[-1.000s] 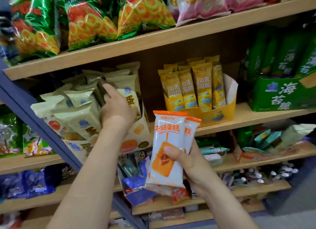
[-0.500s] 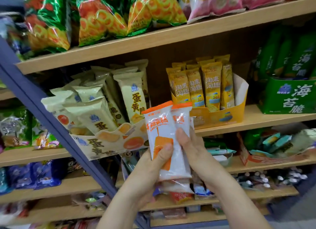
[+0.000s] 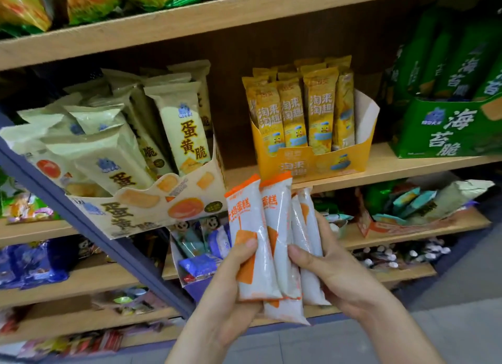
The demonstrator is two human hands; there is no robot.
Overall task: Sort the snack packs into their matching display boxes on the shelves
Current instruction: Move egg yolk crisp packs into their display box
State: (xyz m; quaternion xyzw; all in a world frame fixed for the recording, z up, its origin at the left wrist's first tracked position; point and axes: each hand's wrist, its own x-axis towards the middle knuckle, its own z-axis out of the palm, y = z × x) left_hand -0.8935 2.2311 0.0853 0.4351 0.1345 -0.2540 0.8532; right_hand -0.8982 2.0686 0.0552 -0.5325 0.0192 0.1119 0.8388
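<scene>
In front of the shelves point(image 3: 407, 162), in the head view, you hold the white-and-orange snack packs point(image 3: 279, 227) fanned out, just below the cream box point(image 3: 135, 214) and the yellow box point(image 3: 312, 165). The packs look slippery and loose, so one may slide out and drop to the floor point(image 3: 461, 314). Your left grip point(image 3: 225, 290) pinches the front pack, thumb on top. Your right grip point(image 3: 334, 271) curls round the rest.

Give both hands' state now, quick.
Left hand: holding the white-and-orange snack packs, thumb on the front one.
Right hand: holding the same packs from the right.
</scene>
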